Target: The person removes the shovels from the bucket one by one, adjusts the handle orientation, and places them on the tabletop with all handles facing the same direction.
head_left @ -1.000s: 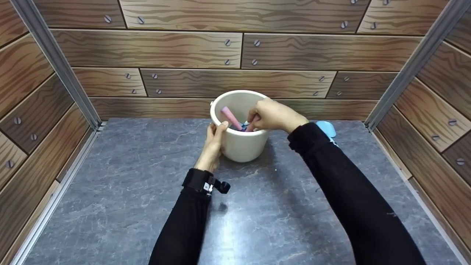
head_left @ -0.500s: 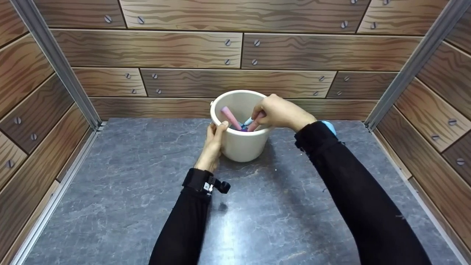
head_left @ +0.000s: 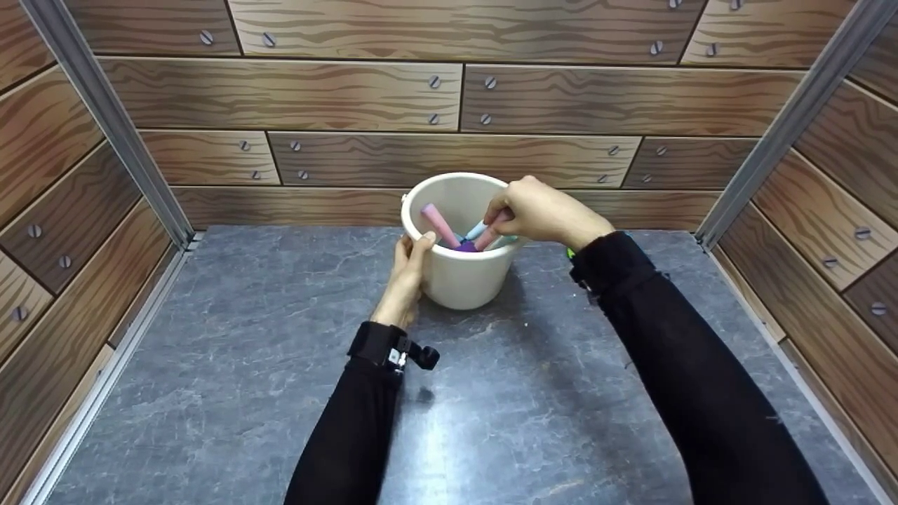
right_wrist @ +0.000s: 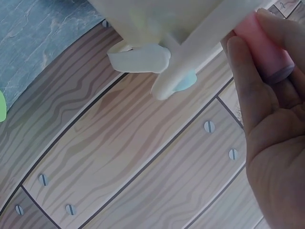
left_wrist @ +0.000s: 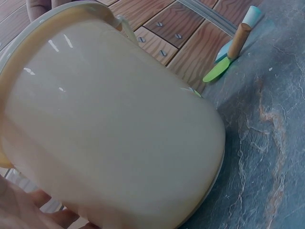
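Note:
A cream plastic bucket (head_left: pixel 464 280) stands upright near the back wall. My left hand (head_left: pixel 409 270) holds its near-left rim, thumb over the edge and fingers against the outside. My right hand (head_left: pixel 547 210) is over the right rim and pinches a pink cylindrical handle (right_wrist: pixel 263 47) between thumb and fingers. The handle's lower end goes down into the bucket, so what it belongs to is hidden. A second pink handle (head_left: pixel 440 223) leans to the left inside, beside a light blue handle (head_left: pixel 476 230) and a purple piece (head_left: pixel 466 246) at the bottom.
On the grey marbled floor right of the bucket lies a green-bladed spreader (left_wrist: pixel 219 69) with a wooden handle. Next to it is a light blue tool (left_wrist: pixel 251 16). Wood-patterned walls (head_left: pixel 449 98) with metal corner posts (head_left: pixel 779 119) close in the back and sides.
My right hand has shifted right and slightly up, tilting the pink handle toward the right rim. Its sleeve now hides the light blue tool on the floor. The left hand and bucket stay put.

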`<state>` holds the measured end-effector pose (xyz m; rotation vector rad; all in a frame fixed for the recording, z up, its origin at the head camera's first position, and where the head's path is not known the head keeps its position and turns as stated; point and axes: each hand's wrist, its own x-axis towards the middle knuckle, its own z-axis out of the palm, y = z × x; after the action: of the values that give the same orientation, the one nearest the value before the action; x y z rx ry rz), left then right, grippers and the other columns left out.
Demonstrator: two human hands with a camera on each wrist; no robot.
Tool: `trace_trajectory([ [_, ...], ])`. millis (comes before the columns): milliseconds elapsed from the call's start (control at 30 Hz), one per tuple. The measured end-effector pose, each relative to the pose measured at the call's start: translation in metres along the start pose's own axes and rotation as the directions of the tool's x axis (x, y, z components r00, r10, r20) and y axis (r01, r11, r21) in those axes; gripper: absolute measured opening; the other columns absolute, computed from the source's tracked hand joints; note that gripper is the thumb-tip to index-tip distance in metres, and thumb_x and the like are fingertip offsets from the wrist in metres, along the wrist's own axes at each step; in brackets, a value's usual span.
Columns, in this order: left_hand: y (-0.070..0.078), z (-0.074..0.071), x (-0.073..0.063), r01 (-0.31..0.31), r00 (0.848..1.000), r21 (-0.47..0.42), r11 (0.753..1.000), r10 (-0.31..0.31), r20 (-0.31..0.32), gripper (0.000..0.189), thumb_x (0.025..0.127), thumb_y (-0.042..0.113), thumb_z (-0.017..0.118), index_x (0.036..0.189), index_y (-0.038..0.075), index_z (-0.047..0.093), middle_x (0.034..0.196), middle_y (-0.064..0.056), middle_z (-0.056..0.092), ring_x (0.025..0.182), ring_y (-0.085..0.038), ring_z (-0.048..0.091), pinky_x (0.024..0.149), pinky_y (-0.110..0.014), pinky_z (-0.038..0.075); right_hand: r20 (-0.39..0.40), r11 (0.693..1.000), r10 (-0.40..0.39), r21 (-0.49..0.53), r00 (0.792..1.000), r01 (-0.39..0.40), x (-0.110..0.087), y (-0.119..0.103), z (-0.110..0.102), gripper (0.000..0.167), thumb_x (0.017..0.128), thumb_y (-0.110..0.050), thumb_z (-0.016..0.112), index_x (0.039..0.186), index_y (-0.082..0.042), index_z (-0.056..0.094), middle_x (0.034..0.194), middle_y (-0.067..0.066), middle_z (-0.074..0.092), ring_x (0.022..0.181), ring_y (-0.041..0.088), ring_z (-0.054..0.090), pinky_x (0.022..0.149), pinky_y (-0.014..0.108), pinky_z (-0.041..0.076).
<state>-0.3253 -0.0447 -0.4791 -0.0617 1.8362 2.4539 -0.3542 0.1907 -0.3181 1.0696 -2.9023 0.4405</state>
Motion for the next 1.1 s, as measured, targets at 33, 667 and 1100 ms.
trace_trajectory([
  [33,0.000,0.000,0.000,-0.001,1.000,0.002,1.000,0.001,0.000,0.102,0.106,0.054,0.067,0.188,0.017,0.019,0.196,-0.017,0.020,0.177,-0.050,0.030,0.142,-0.083,0.024,-0.001,1.000,0.001,0.003,1.000,-0.001,-0.001,0.000,-0.001,0.016,0.100,0.000,0.080,0.112,-0.001,0.091,0.108,0.013,0.092,0.099,0.028,0.084,0.091,0.049,0.068],
  [667,0.000,0.000,-0.001,-0.014,1.000,0.000,1.000,0.014,0.010,0.103,0.105,0.054,0.067,0.187,0.014,0.019,0.195,-0.020,0.020,0.176,-0.051,0.030,0.141,-0.084,0.025,-0.088,1.000,-0.024,-0.007,0.996,0.023,-0.017,0.004,-0.018,0.012,0.103,-0.003,0.085,0.114,-0.004,0.092,0.101,0.010,0.090,0.086,0.019,0.073,0.080,0.032,0.059],
  [1100,0.000,0.000,0.000,-0.004,1.000,0.006,1.000,0.004,0.003,0.104,0.104,0.056,0.067,0.188,0.017,0.019,0.197,-0.017,0.018,0.180,-0.052,0.023,0.140,-0.089,0.017,-0.151,0.999,-0.009,0.048,0.989,0.017,-0.030,0.007,-0.024,0.014,0.105,-0.001,0.083,0.114,-0.003,0.092,0.100,0.008,0.090,0.073,0.014,0.062,0.065,0.019,0.047],
])
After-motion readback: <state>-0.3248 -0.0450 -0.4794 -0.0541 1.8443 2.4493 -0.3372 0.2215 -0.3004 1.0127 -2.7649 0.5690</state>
